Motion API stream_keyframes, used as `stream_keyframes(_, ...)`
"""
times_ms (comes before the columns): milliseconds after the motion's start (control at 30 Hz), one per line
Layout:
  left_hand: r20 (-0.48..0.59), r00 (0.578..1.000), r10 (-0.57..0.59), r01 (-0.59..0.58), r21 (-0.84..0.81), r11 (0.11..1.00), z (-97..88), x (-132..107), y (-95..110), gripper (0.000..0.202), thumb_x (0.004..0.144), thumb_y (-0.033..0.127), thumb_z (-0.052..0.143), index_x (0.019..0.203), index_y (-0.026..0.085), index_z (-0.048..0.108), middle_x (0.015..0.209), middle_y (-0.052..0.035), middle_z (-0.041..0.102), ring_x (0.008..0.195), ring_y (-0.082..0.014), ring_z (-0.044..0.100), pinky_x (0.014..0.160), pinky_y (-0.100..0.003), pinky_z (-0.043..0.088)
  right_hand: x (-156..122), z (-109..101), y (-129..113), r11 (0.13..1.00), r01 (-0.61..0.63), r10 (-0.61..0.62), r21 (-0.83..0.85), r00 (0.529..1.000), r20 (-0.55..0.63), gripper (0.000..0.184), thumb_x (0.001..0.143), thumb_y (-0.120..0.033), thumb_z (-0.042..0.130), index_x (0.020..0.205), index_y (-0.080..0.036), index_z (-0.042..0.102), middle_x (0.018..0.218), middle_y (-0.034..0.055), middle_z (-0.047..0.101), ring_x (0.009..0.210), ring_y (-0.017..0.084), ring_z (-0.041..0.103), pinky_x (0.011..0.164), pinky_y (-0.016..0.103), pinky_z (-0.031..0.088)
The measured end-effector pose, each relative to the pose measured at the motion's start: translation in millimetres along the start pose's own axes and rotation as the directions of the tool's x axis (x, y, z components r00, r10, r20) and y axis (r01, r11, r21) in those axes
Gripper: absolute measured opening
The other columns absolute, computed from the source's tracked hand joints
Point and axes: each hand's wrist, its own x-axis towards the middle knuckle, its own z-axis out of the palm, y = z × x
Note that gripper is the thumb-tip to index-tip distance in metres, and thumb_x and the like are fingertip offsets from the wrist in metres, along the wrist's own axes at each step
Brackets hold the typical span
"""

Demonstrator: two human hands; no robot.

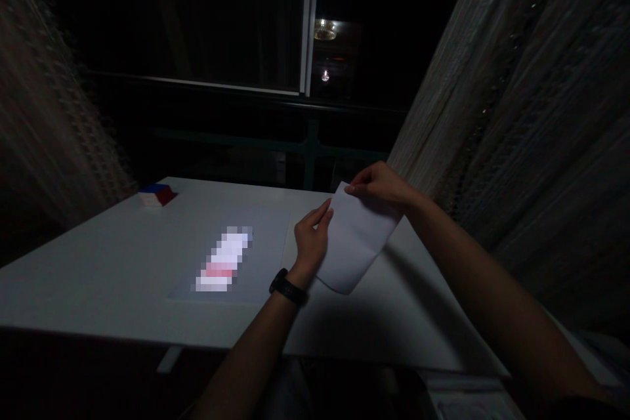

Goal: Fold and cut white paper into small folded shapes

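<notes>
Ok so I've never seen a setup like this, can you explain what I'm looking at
There's no machine here, just a person's two bare hands. The single picture comes from a camera worn on their head, looking forward and down. The left hand, with a dark band on its wrist, and the right hand hold a white paper raised over a white table. On the table are a blue, red and white block and a pale sheet bearing something bright, too pixelated to identify.
</notes>
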Motion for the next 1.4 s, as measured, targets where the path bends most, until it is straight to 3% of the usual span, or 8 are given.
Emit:
stream_keyframes(1000, -0.02, 0.996, 0.084, -0.083, 0.036, 0.996, -2.1, -0.7, 3.5, 0.027, 0.082, 0.03, 0.057, 0.105, 0.023, 0.067, 0.096, -0.0043, 0.069, 0.088, -0.016, 0.063, 0.081, -0.029, 0.047, -0.3, 0.9, -2.9, 0.996, -0.016, 0.012, 0.084, 0.999, 0.052, 0.019, 0.06, -0.028, 0.071, 0.071, -0.013, 0.072, 0.061, 0.0018, 0.066, 0.055, 0.013, 0.056, 0.049, 0.021, 0.042)
stream_keyframes(1400, -0.035, 0.996, 0.077, -0.077, 0.008, 0.997, -2.4, -0.3, 3.3, 0.025, 0.082, 0.028, 0.057, 0.104, 0.022, 0.067, 0.095, -0.0042, 0.069, 0.087, -0.0153, 0.063, 0.081, -0.028, 0.047, -2.0, 4.2, -11.3, 0.998, 0.042, -0.042, 0.037, 0.999, 0.013, 0.025, 0.063, -0.034, 0.069, 0.074, -0.011, 0.072, 0.064, 0.0031, 0.066, 0.058, 0.013, 0.056, 0.051, 0.021, 0.042)
